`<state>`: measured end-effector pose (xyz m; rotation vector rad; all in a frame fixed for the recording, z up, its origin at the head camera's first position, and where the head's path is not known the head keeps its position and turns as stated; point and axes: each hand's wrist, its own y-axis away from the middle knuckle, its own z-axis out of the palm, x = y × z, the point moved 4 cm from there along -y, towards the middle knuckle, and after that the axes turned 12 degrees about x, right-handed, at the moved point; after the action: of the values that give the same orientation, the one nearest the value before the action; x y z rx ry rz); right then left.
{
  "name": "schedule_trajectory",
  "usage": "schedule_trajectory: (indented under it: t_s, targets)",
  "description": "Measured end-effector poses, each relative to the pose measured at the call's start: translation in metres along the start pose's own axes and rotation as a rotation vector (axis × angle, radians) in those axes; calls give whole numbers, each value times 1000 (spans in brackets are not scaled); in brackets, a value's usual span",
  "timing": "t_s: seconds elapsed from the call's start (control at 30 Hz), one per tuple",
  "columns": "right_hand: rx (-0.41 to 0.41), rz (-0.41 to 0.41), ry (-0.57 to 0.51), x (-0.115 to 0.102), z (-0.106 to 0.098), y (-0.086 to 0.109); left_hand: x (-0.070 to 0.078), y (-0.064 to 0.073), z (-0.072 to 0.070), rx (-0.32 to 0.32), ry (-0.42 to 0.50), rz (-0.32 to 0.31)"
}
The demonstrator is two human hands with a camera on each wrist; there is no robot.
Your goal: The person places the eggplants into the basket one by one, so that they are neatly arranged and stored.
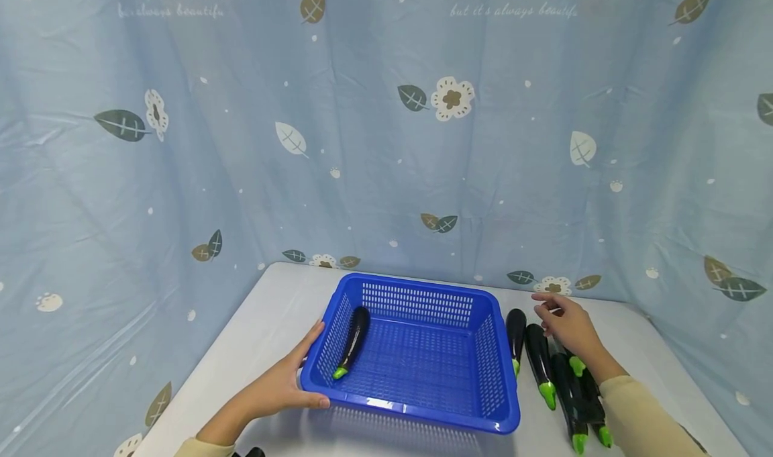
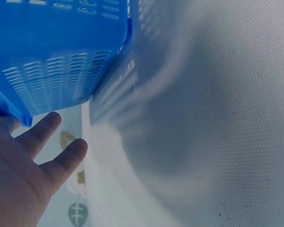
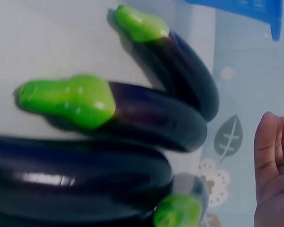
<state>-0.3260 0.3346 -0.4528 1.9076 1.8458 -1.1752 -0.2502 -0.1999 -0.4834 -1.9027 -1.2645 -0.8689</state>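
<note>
A blue plastic basket (image 1: 417,356) stands on the table with one dark eggplant (image 1: 356,336) inside along its left wall. My left hand (image 1: 278,383) rests at the basket's front left corner, thumb along the front rim and fingers spread against the left side. In the left wrist view its fingertips (image 2: 75,149) are straight beside the basket wall (image 2: 61,75). To the right, my right hand (image 1: 568,326) hovers over the far end of a group of eggplants (image 1: 537,353), fingers loosely bent and holding nothing. Green-capped eggplants (image 3: 151,113) lie close together in the right wrist view.
The white table (image 1: 284,289) ends at a blue patterned curtain (image 1: 374,141) behind and at both sides. One eggplant (image 1: 515,333) lies right beside the basket's right wall. A small dark object (image 1: 255,451) shows at the bottom edge near the left sleeve.
</note>
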Motion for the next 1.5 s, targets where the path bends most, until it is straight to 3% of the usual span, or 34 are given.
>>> schedule_trajectory:
  t_s: [0.6, 0.9, 1.1, 1.37, 1.5]
  targets:
    - [44, 25, 124, 46, -33, 17, 0, 1, 1, 4, 11, 14]
    - [42, 81, 165, 74, -45, 29, -1, 2, 3, 11, -1, 20]
    - [-76, 149, 136, 95, -49, 34, -2, 2, 3, 7, 0, 26]
    - [-303, 357, 22, 113, -43, 44, -4, 1, 4, 4, -2, -10]
    - [-355, 383, 15, 115, -38, 48, -5, 1, 4, 4, 6, -24]
